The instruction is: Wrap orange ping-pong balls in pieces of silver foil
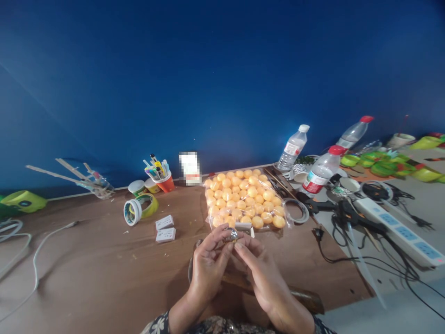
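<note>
Holding a small shiny silvery piece (pixel 233 235) in front of the body, over brown bench (pixel 104 264). Pinched between fingertips of left hand (pixel 210 262) and right hand (pixel 260 266), thumbs and forefingers drawn in close on both. Can't tell exact shape of the piece, partly covered by fingers. Also can't tell which hand bears more of the grip. Both wrists in dark floral sleeves (pixel 158 324).

Under the hands, lying on the bench: brown wooden handle (pixel 308 299), mostly hidden. Just beyond the fingertips: clear bag of orange balls (pixel 243 197), with a white box (pixel 244 226) at its near edge, partly blocked by fingers.

To the left of the bag: two small white boxes (pixel 165 234) side by side, then yellow tape roll (pixel 150 205) against a white ring (pixel 132 212). Behind those, orange cup (pixel 167 184) full of pens, near the blue wall (pixel 208 83).

To the right: grey ring (pixel 304 214) next to the bag, red-capped bottle (pixel 318 174) leaning, black glue gun (pixel 359 217), white power strip (pixel 399 232) with dark cables running alongside.
</note>
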`<state>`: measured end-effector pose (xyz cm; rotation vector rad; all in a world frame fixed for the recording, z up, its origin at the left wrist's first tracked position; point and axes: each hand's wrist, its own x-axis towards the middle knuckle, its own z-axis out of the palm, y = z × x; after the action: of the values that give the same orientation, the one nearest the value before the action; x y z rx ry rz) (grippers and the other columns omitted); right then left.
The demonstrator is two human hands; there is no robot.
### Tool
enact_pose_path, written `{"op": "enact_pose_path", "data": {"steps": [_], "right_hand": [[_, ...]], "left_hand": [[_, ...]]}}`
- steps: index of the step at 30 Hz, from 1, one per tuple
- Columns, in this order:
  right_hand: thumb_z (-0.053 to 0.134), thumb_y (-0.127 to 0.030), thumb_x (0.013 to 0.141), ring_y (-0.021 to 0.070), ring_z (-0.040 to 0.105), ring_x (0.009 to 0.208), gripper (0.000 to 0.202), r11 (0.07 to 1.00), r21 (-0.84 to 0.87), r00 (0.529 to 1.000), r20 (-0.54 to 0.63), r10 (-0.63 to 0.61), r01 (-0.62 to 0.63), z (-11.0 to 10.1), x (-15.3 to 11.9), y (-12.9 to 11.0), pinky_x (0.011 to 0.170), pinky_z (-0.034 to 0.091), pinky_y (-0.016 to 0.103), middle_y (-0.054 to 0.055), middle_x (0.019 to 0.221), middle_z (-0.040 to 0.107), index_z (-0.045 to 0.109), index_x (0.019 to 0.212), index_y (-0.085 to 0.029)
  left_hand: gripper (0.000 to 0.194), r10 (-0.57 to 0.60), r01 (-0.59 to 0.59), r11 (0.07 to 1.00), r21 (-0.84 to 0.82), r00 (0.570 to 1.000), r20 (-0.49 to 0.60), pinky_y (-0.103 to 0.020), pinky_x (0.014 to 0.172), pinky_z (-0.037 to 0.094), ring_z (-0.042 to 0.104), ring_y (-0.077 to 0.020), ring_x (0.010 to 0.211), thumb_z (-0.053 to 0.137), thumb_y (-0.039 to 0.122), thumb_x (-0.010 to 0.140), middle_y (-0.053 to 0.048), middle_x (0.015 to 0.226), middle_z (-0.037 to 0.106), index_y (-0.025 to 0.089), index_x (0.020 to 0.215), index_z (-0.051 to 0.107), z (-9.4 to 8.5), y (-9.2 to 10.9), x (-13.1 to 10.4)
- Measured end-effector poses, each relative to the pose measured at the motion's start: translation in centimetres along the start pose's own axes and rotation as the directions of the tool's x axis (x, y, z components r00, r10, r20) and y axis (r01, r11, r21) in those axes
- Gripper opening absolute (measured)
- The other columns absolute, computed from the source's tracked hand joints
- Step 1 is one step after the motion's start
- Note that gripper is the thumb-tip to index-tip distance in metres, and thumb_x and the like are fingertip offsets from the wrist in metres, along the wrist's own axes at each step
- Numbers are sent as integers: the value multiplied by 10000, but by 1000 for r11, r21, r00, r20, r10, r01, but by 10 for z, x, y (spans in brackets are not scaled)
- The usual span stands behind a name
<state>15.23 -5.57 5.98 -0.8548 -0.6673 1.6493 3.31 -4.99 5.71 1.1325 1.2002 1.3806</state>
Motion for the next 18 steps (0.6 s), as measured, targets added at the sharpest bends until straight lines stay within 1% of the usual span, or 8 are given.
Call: {"op": "enact_pose_path", "data": {"steps": [6,13,18], "right_hand": [[712,-301,789,156,552,750,145,998,48,999,40,26,-28,1,2,-1,767,429,286,-9,753,632,641,703,-208],[719,-294,779,153,553,732,163,999,30,998,53,30,-32,-1,2,0,754,432,281,-20,743,624,625,677,-210],[729,-289,766,158,555,799,129,1000,-3,999,40,8,-8,-2,3,2,816,426,285,-15,790,623,651,704,-207]], "left_hand": [[223,26,-26,997,74,1000,1,-377,963,514,622,-279,1137,679,261,787,-105,1231,670,201,995,732,-4,-3,2],[218,37,-34,995,95,999,-32,-382,979,501,628,-265,1129,658,260,800,-107,1193,692,183,991,731,-4,-4,2],[206,39,-36,996,87,998,-42,-361,959,516,635,-259,1118,664,253,794,-95,1183,698,196,978,736,-3,-5,1]]}}
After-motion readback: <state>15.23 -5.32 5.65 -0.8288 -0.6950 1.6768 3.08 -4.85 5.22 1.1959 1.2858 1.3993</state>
